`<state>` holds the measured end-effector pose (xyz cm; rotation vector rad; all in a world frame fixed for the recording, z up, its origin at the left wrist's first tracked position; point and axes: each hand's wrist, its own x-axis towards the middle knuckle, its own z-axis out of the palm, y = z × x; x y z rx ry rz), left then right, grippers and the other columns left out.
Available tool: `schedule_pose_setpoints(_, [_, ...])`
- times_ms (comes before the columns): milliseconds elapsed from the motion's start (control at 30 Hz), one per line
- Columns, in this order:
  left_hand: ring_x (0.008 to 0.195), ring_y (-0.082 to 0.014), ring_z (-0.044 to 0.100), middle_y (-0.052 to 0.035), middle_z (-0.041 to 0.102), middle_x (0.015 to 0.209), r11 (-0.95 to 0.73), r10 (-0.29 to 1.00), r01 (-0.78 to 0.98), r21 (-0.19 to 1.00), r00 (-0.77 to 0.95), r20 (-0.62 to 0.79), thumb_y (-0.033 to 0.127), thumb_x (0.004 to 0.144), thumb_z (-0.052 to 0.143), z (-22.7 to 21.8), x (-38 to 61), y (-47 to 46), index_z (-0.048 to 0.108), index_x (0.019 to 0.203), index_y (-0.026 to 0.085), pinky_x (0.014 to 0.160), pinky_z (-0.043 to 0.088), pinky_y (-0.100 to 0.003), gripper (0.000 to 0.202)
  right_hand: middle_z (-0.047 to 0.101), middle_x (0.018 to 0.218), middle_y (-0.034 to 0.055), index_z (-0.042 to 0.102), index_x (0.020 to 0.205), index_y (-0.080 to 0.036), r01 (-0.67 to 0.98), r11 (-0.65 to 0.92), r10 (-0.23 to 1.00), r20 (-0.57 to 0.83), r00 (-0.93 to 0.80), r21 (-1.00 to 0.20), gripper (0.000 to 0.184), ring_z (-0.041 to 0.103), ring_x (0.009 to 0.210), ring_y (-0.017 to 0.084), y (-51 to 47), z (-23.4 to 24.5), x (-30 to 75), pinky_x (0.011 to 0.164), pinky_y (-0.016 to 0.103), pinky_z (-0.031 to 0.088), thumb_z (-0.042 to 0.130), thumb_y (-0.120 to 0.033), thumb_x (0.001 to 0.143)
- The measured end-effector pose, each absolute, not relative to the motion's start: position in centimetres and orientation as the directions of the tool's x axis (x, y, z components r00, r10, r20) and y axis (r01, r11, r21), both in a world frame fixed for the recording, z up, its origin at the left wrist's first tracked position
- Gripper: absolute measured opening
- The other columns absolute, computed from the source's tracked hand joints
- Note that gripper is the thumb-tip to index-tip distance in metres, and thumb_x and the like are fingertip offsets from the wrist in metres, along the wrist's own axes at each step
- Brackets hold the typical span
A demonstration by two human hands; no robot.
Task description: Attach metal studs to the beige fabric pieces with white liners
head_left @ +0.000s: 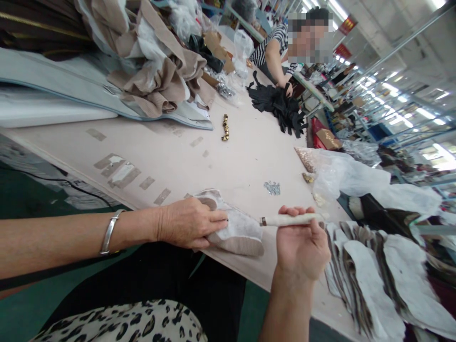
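Note:
My left hand (190, 223) is closed on a cut fabric piece (240, 225) at the table's near edge. Its white backing faces up, and ribbed beige knit shows along the borders. Two fingers press onto the white side, with a small dark spot at their tips. To the right, my right hand (302, 240) is turned palm up, its fingers around a white, stick-like tool (290, 220). A brownish metal-looking band marks the tool's left end, which points toward the fabric; I cannot make out its exact kind.
Small silvery pieces (272, 187) and a gold-coloured strip (225, 127) lie on the table (249, 156). Stacked fabric pieces (370, 280) fill the right side; beige knit (156, 80) is heaped at left. Across the table, a person (274, 50) handles black strips (276, 104).

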<state>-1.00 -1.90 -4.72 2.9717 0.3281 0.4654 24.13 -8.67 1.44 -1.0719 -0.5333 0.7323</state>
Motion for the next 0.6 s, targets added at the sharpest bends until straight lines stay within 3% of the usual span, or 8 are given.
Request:
schedule_pose_setpoints(67, [0.076, -0.0182, 0.069, -0.0049, 0.072, 0.13, -0.968, 0.234, 0.198, 0.155, 0.933, 0.273, 0.038, 0.085, 0.073, -4.7, -1.0, -1.9, 0.067, 0.125, 0.02, 0.053, 0.041, -0.035, 0.045, 0.05, 0.068, -0.0072, 0.057, 0.076, -0.024, -0.423, 0.247, 0.794, -0.068, 0.604, -0.872, 0.023, 0.052, 0.061, 0.012, -9.0, 1.2, 22.3, 0.077, 0.035, 0.053, 0.076, -0.036, 0.077])
schedule_pose_setpoints(133, [0.076, -0.0184, 0.069, -0.0051, 0.073, 0.128, -0.967, 0.236, 0.197, 0.161, 0.931, 0.278, 0.037, 0.085, 0.073, -4.7, -1.0, -1.9, 0.067, 0.125, 0.02, 0.052, 0.042, -0.035, 0.044, 0.031, 0.055, -0.0102, 0.035, 0.06, -0.022, -0.478, 0.227, 0.8, -0.118, 0.589, -0.849, 0.048, 0.036, 0.048, 0.01, -8.9, 0.4, 21.0, 0.062, 0.03, 0.047, 0.074, -0.041, 0.081])
schedule_pose_setpoints(233, [0.077, -0.019, 0.07, -0.006, 0.073, 0.127, -0.967, 0.236, 0.192, 0.169, 0.925, 0.298, 0.034, 0.084, 0.073, -4.8, -1.0, -1.9, 0.067, 0.125, 0.018, 0.052, 0.044, -0.035, 0.044, 0.011, 0.048, -0.0112, 0.01, 0.06, -0.02, -0.428, 0.232, 0.792, -0.085, 0.605, -0.874, 0.069, 0.015, 0.042, 0.008, -8.2, -1.1, 20.0, 0.051, 0.025, 0.034, 0.067, -0.047, 0.088])
schedule_pose_setpoints(367, [0.077, -0.0194, 0.07, -0.0048, 0.072, 0.131, -0.964, 0.238, 0.19, 0.188, 0.929, 0.284, 0.035, 0.086, 0.072, -5.0, -1.0, -1.9, 0.067, 0.125, 0.018, 0.054, 0.046, -0.037, 0.044, 0.003, 0.046, -0.011, 0.005, 0.06, -0.021, -0.285, 0.218, 0.825, 0.021, 0.564, -0.933, 0.07, 0.004, 0.041, 0.009, -7.5, -1.9, 19.8, 0.045, 0.026, 0.025, 0.057, -0.052, 0.094])
schedule_pose_setpoints(600, [0.073, -0.0191, 0.07, -0.0058, 0.072, 0.131, -0.95, 0.245, 0.17, 0.26, 0.925, 0.291, 0.033, 0.086, 0.071, -5.0, -0.8, -1.7, 0.067, 0.119, 0.017, 0.053, 0.045, -0.038, 0.038, 0.0, 0.045, -0.0107, 0.006, 0.057, -0.021, -0.317, 0.243, 0.862, 0.054, 0.504, -0.917, 0.065, -0.001, 0.037, 0.009, -6.8, -1.9, 19.6, 0.039, 0.025, 0.019, 0.05, -0.04, 0.1])
